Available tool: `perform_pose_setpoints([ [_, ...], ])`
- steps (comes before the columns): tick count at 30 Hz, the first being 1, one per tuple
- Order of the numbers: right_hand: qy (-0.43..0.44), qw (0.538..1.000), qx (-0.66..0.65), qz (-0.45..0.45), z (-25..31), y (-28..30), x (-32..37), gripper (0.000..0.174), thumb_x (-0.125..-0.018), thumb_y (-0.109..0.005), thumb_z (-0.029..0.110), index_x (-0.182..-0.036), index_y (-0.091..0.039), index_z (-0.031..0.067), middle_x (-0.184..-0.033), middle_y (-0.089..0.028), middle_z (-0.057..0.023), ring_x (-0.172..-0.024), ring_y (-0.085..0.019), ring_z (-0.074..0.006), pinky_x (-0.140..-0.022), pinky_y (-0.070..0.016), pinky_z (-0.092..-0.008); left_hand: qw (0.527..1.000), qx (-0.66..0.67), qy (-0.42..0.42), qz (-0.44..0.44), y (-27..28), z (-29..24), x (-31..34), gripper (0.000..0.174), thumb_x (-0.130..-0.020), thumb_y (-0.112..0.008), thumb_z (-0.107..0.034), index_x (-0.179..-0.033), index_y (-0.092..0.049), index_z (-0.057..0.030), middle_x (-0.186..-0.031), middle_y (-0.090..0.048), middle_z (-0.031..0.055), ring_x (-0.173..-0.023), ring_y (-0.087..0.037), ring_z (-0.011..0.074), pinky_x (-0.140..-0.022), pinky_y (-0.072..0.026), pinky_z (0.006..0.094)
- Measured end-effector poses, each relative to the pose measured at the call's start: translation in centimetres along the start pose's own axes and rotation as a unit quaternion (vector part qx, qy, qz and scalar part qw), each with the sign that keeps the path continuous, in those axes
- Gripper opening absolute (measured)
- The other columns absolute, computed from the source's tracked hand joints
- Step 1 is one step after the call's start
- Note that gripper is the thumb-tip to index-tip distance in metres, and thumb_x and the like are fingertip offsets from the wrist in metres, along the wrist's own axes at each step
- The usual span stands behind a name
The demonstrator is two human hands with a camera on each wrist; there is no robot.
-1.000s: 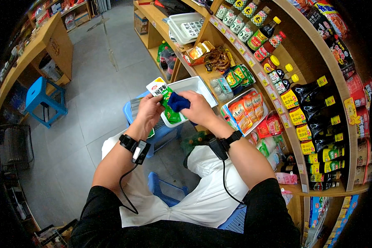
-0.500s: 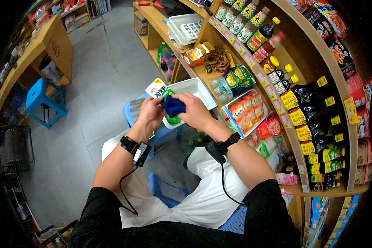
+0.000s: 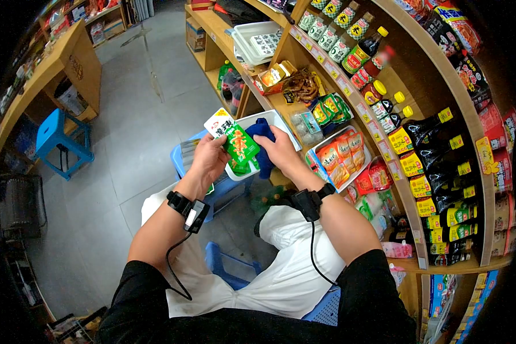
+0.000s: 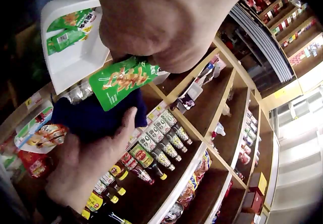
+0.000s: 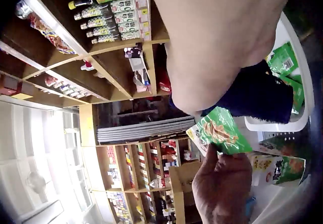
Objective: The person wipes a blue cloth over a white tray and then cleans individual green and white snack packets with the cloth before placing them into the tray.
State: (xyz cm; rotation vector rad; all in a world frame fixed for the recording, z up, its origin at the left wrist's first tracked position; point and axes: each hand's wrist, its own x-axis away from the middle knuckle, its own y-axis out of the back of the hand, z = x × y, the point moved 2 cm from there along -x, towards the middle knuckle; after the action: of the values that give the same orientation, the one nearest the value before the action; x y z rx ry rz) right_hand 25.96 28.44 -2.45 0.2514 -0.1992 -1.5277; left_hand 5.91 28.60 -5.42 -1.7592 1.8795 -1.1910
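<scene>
The left hand [image 3: 210,156] pinches a green and white snack packet [image 3: 242,144] by its edge, its printed face turned up. Just right of the packet, the right hand [image 3: 281,152] holds a dark blue cloth [image 3: 261,137] between thumb and fingers. In the left wrist view the cloth [image 4: 96,114] hangs beside the packet [image 4: 121,83]. Beneath both hands stands a white tray [image 3: 281,121] with more green packets [image 4: 65,40] in it.
The white tray rests on a blue stool [image 3: 180,160]. At the right, a wooden shelf [image 3: 384,137] holds bottles and a tray of orange-red packets [image 3: 343,155]. Another blue stool [image 3: 57,135] stands on the floor at the left.
The right hand and the cloth have moved right, off the packet, and the cloth hangs more spread out. The packet's green front has come into view; the left hand keeps its grip.
</scene>
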Motion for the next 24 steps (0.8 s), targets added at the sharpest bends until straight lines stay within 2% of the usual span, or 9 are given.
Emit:
perform_pose_setpoints([
  [2, -0.038, 0.997, -0.030, 0.059, 0.9, -0.3, 0.5, 0.034, -0.088, -0.078, 0.017, -0.115, -0.068, -0.0013, -0.104, -0.073, -0.0055, -0.089, -0.066, -0.0108, -0.079, -0.0542, -0.0293, 1.000, -0.015, 0.002, 0.005, 0.8, 0.3, -0.7, 0.021, -0.106, -0.050, -0.006, -0.126, -0.049, -0.0008, -0.119, -0.065, 0.0128, -0.106, -0.069, 0.0268, -0.094, -0.0598, 0.0444],
  [6, 0.001, 0.996, 0.025, 0.081, 0.9, -0.5, 0.8, 0.036, -0.085, -0.081, 0.016, -0.115, -0.068, -0.0014, -0.103, -0.074, -0.0051, -0.088, -0.067, -0.0107, -0.080, -0.0546, -0.0292, 0.998, -0.066, 0.002, 0.011, 0.6, 0.1, -0.3, 0.028, -0.106, -0.052, -0.007, -0.133, -0.048, -0.0010, -0.122, -0.064, 0.0125, -0.107, -0.068, 0.0264, -0.096, -0.0572, 0.0438],
  [8, 0.065, 0.996, 0.049, 0.043, 0.5, -0.5, 0.4, 0.034, -0.080, -0.083, 0.018, -0.106, -0.071, 0.0001, -0.094, -0.076, -0.0135, -0.083, -0.073, -0.0226, -0.077, -0.0568, -0.0357, 0.997, -0.083, 0.000, -0.003, 0.8, 0.3, -0.3, 0.031, -0.105, -0.053, -0.008, -0.135, -0.047, -0.0014, -0.124, -0.063, 0.0124, -0.112, -0.065, 0.0268, -0.097, -0.0565, 0.0445],
  [11, 0.092, 0.984, 0.150, -0.008, 2.2, -0.4, 0.9, 0.034, -0.078, -0.084, 0.018, -0.106, -0.071, 0.0019, -0.094, -0.076, -0.0178, -0.085, -0.075, -0.0291, -0.077, -0.0572, -0.0384, 0.996, -0.077, 0.008, -0.045, 0.1, 0.5, 0.4, 0.035, -0.104, -0.055, -0.011, -0.137, -0.048, -0.0028, -0.128, -0.062, 0.0126, -0.121, -0.061, 0.0282, -0.098, -0.0547, 0.0469],
  [13, 0.088, 0.981, 0.171, -0.010, 3.7, -0.5, 1.5, 0.037, -0.078, -0.084, 0.017, -0.108, -0.070, 0.0022, -0.096, -0.075, -0.0162, -0.085, -0.074, -0.0272, -0.078, -0.0565, -0.0370, 0.996, -0.055, 0.017, -0.072, -0.2, 0.4, 0.8, 0.036, -0.103, -0.057, -0.013, -0.137, -0.048, -0.0037, -0.130, -0.061, 0.0129, -0.124, -0.058, 0.0292, -0.098, -0.0538, 0.0486],
  [15, 0.083, 0.978, 0.192, -0.012, 3.7, -0.8, 1.6, 0.039, -0.077, -0.084, 0.016, -0.111, -0.069, 0.0026, -0.098, -0.075, -0.0147, -0.086, -0.073, -0.0254, -0.080, -0.0559, -0.0356, 0.997, -0.055, 0.047, -0.020, -0.5, 0.5, 0.8, 0.031, -0.105, -0.056, -0.018, -0.134, -0.051, -0.0083, -0.129, -0.060, 0.0079, -0.124, -0.054, 0.0228, -0.096, -0.0506, 0.0443],
  [17, 0.133, 0.972, 0.194, 0.020, 3.2, -1.2, 1.5, 0.038, -0.076, -0.085, 0.019, -0.106, -0.069, 0.0011, -0.096, -0.073, -0.0186, -0.090, -0.072, -0.0374, -0.078, -0.0562, -0.0421, 0.998, -0.031, 0.047, 0.033, -0.5, 0.6, 0.7, 0.028, -0.106, -0.054, -0.021, -0.131, -0.053, -0.0087, -0.127, -0.062, 0.0074, -0.122, -0.056, 0.0223, -0.096, -0.0506, 0.0448],
  [18, 0.133, 0.972, 0.194, 0.021, 3.3, -1.4, 1.7, 0.038, -0.076, -0.085, 0.019, -0.106, -0.069, 0.0011, -0.096, -0.073, -0.0186, -0.090, -0.072, -0.0374, -0.078, -0.0562, -0.0421, 0.995, -0.007, 0.046, 0.085, -0.6, 0.7, 0.7, 0.026, -0.107, -0.051, -0.025, -0.128, -0.054, -0.0091, -0.126, -0.063, 0.0069, -0.119, -0.059, 0.0217, -0.096, -0.0505, 0.0453],
  [24, 0.215, 0.957, 0.184, 0.071, 3.4, -2.3, 2.0, 0.044, -0.074, -0.081, 0.013, -0.115, -0.068, 0.0043, -0.106, -0.069, -0.0192, -0.100, -0.068, -0.0392, -0.087, -0.0545, -0.0446, 0.990, 0.029, 0.093, 0.103, 0.6, 1.1, -0.3, 0.027, -0.108, -0.046, -0.030, -0.124, -0.057, -0.0109, -0.119, -0.069, 0.0076, -0.106, -0.067, 0.0205, -0.095, -0.0523, 0.0399],
])
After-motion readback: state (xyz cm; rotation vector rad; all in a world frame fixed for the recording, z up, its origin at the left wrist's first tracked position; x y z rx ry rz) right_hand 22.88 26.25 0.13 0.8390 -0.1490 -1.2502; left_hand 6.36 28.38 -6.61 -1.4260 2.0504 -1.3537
